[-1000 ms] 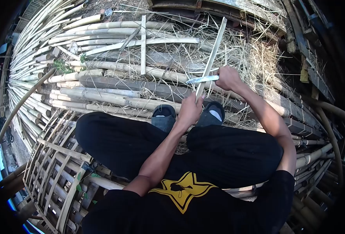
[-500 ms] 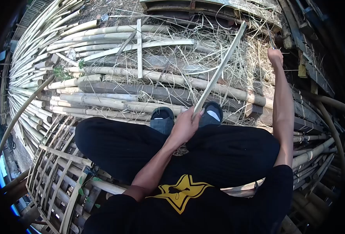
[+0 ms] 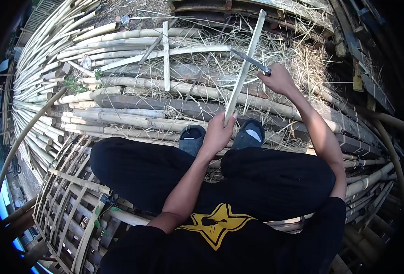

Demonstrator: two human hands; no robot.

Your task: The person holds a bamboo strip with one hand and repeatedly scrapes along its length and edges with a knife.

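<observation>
My left hand (image 3: pixel 219 133) is closed round the near end of a long, flat bamboo strip (image 3: pixel 244 71), which points up and slightly right, away from my knees. To the right, my right hand (image 3: pixel 277 78) grips the dark handle of a knife (image 3: pixel 251 60). The blade reaches left and upward across the strip's upper half; whether it touches the strip I cannot tell. Left of these, an upright bamboo strip (image 3: pixel 166 57) crosses a longer, slightly curved strip (image 3: pixel 183 51), both lying on the poles.
Bamboo poles (image 3: pixel 133 119) lie across the ground before my sandalled feet (image 3: pixel 248 133). Thin shavings (image 3: pixel 302 59) are scattered at the upper right. A woven bamboo lattice (image 3: pixel 67 201) stands at lower left. Stacked timber (image 3: pixel 364 59) borders the right side.
My right hand has moved left and toward me, bringing the knife to the strip. The strip in my left hand has swung more upright, its far end shifting left and upward.
</observation>
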